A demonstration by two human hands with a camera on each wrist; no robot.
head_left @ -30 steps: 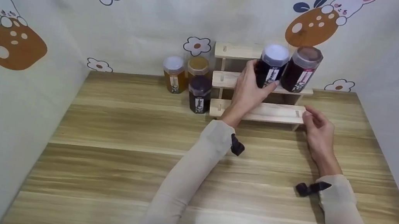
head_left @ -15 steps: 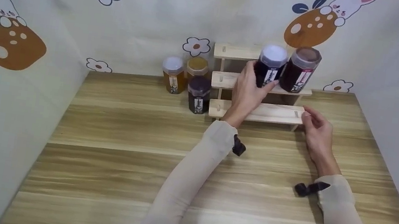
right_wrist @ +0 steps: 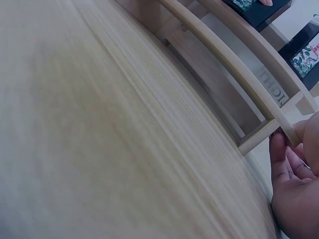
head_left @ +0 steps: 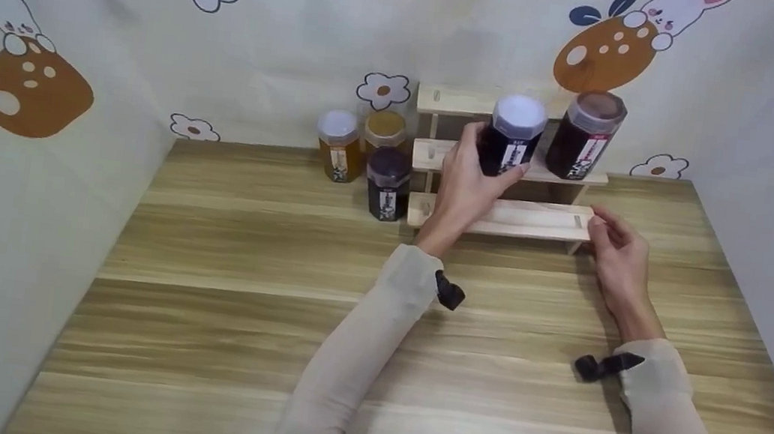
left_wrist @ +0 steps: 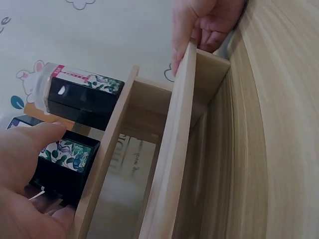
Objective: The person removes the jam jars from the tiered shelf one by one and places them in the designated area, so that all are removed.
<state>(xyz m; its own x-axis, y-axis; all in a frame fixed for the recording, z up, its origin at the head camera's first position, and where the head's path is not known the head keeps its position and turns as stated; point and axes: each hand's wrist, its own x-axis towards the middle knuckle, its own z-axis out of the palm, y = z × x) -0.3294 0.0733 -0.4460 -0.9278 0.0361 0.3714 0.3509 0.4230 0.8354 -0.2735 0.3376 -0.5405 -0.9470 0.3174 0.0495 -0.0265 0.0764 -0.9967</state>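
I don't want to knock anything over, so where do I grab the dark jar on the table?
Probably hold the dark jar round its straight sides below the lid, coming from the front: it stands upright, with the wooden shelf close on its right and amber jars behind.

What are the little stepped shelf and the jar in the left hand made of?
Stepped shelf: plain wood, probably unvarnished, since it is pale, matte and faintly streaked. Jar: smooth and faceted, glass or hard plastic; I cannot tell. Lid: whitish, cloudy, likely plastic.
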